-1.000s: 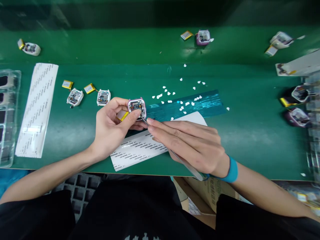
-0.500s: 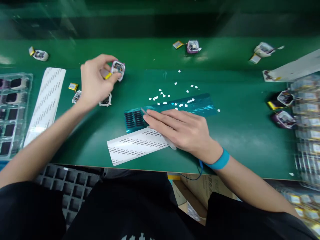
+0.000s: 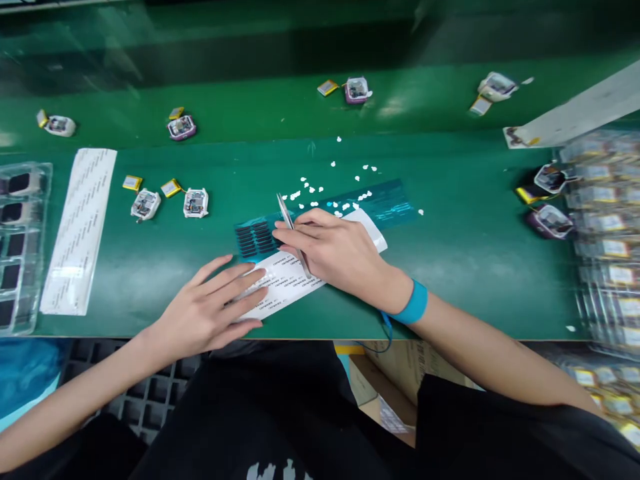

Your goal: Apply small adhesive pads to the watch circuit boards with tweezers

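My left hand (image 3: 210,307) lies with spread fingers on the left end of a white printed adhesive sheet (image 3: 280,290). Metal tweezers (image 3: 286,212) are gripped in my right hand (image 3: 345,250), their tips pointing up and away to the left. That hand rests over the sheet and a blue film strip (image 3: 390,203), which carries rows of small black pieces (image 3: 253,240) at its left end. Small white stickers (image 3: 310,190) are scattered behind and on the film. A blue wrist strap (image 3: 413,301) circles my right wrist.
Open watch-like housings with yellow batteries lie around: two at left, a white one (image 3: 196,203) nearest, a purple one (image 3: 181,127) behind, others farther off. A second printed sheet (image 3: 80,227) and a clear tray (image 3: 43,267) lie left; stacked trays (image 3: 607,247) stand right.
My left hand has let go of a purple housing, now at the back left, and come down to the white sheet. The tweezers in my right hand have tilted more upright.
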{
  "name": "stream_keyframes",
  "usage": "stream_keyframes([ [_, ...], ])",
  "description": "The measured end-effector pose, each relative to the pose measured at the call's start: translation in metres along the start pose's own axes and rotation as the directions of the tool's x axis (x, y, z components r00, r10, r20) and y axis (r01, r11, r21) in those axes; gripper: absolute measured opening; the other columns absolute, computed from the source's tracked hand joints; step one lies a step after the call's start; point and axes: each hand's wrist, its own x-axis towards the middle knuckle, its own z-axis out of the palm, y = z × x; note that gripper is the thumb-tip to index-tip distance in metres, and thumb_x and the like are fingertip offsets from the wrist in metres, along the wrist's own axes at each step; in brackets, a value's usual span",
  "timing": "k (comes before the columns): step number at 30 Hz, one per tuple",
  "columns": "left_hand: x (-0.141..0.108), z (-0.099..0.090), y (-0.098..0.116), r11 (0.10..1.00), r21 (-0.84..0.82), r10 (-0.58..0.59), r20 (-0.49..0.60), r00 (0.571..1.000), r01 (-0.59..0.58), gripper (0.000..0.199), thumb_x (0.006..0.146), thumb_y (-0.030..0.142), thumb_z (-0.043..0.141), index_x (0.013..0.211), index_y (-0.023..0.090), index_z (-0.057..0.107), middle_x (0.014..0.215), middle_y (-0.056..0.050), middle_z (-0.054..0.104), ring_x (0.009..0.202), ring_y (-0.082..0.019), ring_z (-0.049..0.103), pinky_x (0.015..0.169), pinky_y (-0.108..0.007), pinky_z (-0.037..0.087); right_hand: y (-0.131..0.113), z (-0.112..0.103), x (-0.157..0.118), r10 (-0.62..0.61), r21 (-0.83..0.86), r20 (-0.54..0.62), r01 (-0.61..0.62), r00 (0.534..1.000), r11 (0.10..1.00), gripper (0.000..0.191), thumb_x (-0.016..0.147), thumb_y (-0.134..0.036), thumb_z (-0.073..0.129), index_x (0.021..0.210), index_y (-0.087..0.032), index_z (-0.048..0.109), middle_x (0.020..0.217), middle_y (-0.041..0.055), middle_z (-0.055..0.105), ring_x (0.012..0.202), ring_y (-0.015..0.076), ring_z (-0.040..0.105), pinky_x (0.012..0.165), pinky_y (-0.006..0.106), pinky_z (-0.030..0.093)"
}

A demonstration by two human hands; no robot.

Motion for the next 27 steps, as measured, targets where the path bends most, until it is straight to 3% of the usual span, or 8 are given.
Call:
stream_keyframes([
  [9,0.007,-0.013,-0.028,0.997,-0.072,-0.030,0.029,0.999,0.032,0.044,0.088,0.016,0.067,0.131,0.030,0.066,0.140,-0.005,0.063,0.136,-0.033,0.054,0.118,-0.058,0.037,-0.009,0.006,0.005,-0.002,-0.013,-0.004,0.002,1.000,1.000,0.027,0.098,-0.009,0.049,0.118,-0.015,0.067,0.090,0.0052,0.074,0.092,0.0198,0.059,0.063,0.030,0.046],
  [11,0.010,-0.017,-0.029,0.995,-0.083,-0.057,0.014,0.998,0.058,0.043,0.088,0.014,0.065,0.127,0.030,0.068,0.140,-0.005,0.064,0.135,-0.032,0.055,0.118,-0.057,0.037,-0.008,0.002,0.004,-0.025,-0.028,-0.073,0.023,0.997,0.999,0.032,0.100,-0.007,0.045,0.124,-0.014,0.064,0.093,0.0048,0.074,0.094,0.0180,0.060,0.064,0.029,0.047],
  [14,0.029,-0.023,-0.040,0.987,-0.117,-0.119,-0.047,0.992,0.113,0.034,0.087,0.016,0.062,0.117,0.027,0.073,0.133,-0.007,0.069,0.130,-0.031,0.059,0.115,-0.054,0.039,-0.004,-0.006,0.001,-0.064,-0.069,-0.272,0.047,0.960,0.997,0.035,0.101,-0.007,0.044,0.131,-0.014,0.060,0.087,0.0017,0.071,0.086,0.0137,0.061,0.065,0.026,0.047],
  [17,0.078,-0.017,-0.069,0.963,-0.175,-0.231,-0.130,0.964,0.207,0.027,0.088,0.023,0.057,0.108,0.023,0.076,0.122,-0.009,0.073,0.122,-0.031,0.062,0.108,-0.048,0.042,0.000,-0.014,0.001,-0.142,-0.155,-0.442,0.080,0.886,0.985,0.029,0.101,-0.019,0.054,0.129,-0.014,0.062,0.074,-0.0026,0.066,0.072,0.0122,0.057,0.060,0.026,0.044],
  [20,0.157,0.004,-0.110,0.942,-0.256,-0.265,-0.176,0.948,0.216,0.029,0.091,0.028,0.051,0.105,0.020,0.075,0.113,-0.010,0.074,0.113,-0.030,0.062,0.108,-0.045,0.037,0.005,-0.018,0.002,-0.216,-0.269,-0.492,0.088,0.843,0.959,0.026,0.101,-0.028,0.058,0.124,-0.018,0.066,0.066,-0.0055,0.063,0.064,0.0122,0.051,0.059,0.026,0.042],
  [22,0.215,0.023,-0.135,0.906,-0.344,-0.341,-0.253,0.906,0.245,0.028,0.089,0.031,0.052,0.104,0.020,0.073,0.109,-0.009,0.073,0.111,-0.030,0.058,0.111,-0.045,0.031,0.009,-0.017,0.002,-0.187,-0.306,-0.484,0.034,0.855,0.951,0.024,0.101,-0.028,0.057,0.122,-0.021,0.068,0.064,-0.0057,0.062,0.064,0.0127,0.050,0.061,0.026,0.042],
  [24,0.267,0.037,-0.153,0.837,-0.409,-0.494,-0.280,0.823,0.363,0.020,0.083,0.033,0.061,0.096,0.022,0.071,0.106,-0.008,0.070,0.117,-0.030,0.049,0.113,-0.046,0.025,0.012,-0.016,0.003,-0.142,-0.310,-0.459,-0.008,0.877,0.951,0.024,0.102,-0.026,0.057,0.122,-0.020,0.069,0.065,-0.0042,0.063,0.067,0.0138,0.051,0.063,0.026,0.042],
  [27,0.316,0.047,-0.166,0.770,-0.428,-0.605,-0.257,0.754,0.473,0.016,0.074,0.030,0.073,0.085,0.021,0.066,0.107,-0.008,0.065,0.124,-0.032,0.035,0.112,-0.052,0.021,0.014,-0.014,0.004,-0.108,-0.282,-0.413,-0.014,0.904,0.959,0.024,0.102,-0.026,0.055,0.119,-0.017,0.069,0.069,-0.0012,0.064,0.071,0.0156,0.051,0.063,0.028,0.041],
])
